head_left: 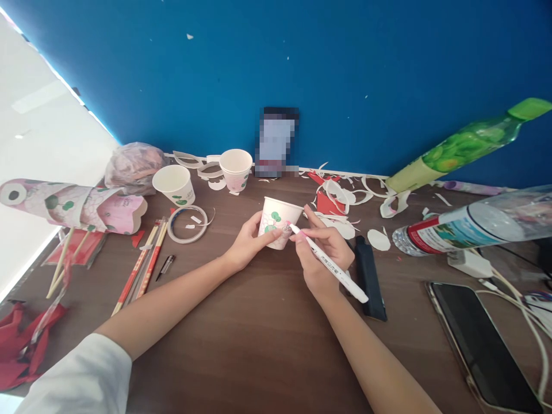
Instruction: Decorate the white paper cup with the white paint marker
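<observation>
My left hand point(248, 244) is wrapped round a white paper cup point(279, 219) with a green leaf print, holding it tilted on the brown table. My right hand point(324, 253) grips a white marker pen point(330, 265), and the pen's tip touches the cup's right side. Both hands are closed. A black flat object point(370, 276) lies just right of my right hand.
Two more paper cups point(175, 184) point(236, 168) stand at the back, near a roll of tape point(187, 223) and chopsticks point(142, 264). Paper scraps point(345, 198) litter the back right. Two bottles point(466, 227) point(466, 144), a phone point(483, 345) and a cable lie at right. A blue wall stands behind.
</observation>
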A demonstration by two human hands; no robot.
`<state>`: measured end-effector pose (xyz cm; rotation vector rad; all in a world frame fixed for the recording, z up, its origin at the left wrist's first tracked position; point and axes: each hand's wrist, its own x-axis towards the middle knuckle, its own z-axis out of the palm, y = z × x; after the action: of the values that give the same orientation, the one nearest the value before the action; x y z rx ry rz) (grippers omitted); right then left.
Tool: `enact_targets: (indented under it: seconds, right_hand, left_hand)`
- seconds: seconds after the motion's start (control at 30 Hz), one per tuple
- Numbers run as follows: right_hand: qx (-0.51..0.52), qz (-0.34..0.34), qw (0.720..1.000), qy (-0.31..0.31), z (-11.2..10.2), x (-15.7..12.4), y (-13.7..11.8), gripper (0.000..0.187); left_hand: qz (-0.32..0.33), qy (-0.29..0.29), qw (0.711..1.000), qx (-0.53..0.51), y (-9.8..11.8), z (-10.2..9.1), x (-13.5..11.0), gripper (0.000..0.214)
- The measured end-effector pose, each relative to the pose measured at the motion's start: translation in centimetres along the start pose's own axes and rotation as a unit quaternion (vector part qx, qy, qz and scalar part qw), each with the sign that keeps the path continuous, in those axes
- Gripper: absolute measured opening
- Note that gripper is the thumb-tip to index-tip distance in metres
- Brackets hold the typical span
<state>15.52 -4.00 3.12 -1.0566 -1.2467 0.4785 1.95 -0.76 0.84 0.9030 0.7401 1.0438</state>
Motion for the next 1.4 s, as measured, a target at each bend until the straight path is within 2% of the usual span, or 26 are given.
enact_targets:
  seconds: [0.47,0.77,0.93,1.03,1.2,1.4]
  right_hand:
    - [-0.009,0.006,1.0,0.006,-0.2,0.0,-0.1,0.011]
    - [0.028,0.006,1.0,-0.001,-0.3,-0.1,0.4,0.012]
    - [0.1,-0.007,0.995,-0.024,-0.4,0.2,0.6,0.01]
    - [0.122,0.0,0.992,-0.025,-0.4,0.3,0.8,0.009]
    - [0.087,-0.017,0.996,-0.003,-0.5,0.4,0.7,0.008]
    - [0.034,-0.021,0.999,-0.022,-0.5,0.5,0.2,0.012]
  left_hand:
    - [-0.009,0.012,1.0,-0.021,0.1,0.2,0.0,0.046]
    - [-0.021,0.017,0.999,-0.039,0.6,0.5,0.0,0.045]
    - [-0.042,-0.017,0.997,-0.065,0.7,0.5,-0.1,0.049]
    - [-0.047,-0.037,0.998,-0.031,0.6,0.3,-0.1,0.051]
    - [-0.036,-0.03,0.999,-0.001,0.3,0.0,-0.1,0.047]
    - [-0.035,-0.012,0.999,0.001,0.3,0.1,-0.2,0.047]
